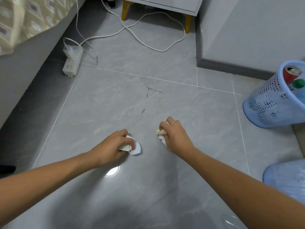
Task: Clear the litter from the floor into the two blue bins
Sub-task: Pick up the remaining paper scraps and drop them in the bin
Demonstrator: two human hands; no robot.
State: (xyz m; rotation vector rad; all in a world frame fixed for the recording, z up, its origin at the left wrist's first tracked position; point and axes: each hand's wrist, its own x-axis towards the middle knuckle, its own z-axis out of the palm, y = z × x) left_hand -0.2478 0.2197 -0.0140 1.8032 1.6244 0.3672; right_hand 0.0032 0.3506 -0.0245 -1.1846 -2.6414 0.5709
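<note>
While both arms reach low over the grey tiled floor, each hand is closed round a piece of litter. At far left a white power strip lies by the bed base, its cord looping away across the tiles. Next comes the left hand, fingers curled over a crumpled white paper wad that touches the floor, or very nearly does. Just to its right the right hand grips a second wad of white paper with a yellowish patch, its lower edge close to the tile.

Both pieces look feather-light, soft and already crushed, so I judge they will compress further under any squeeze and cannot break; the risk is a loose flap slipping out, so the whole ball is best enclosed in the palm rather than pinched at a corner.

At the right edge stands a blue mesh bin already holding a red can and a green-capped bottle. Below it, a second blue bin shows only partly, nearer the right arm.
</note>
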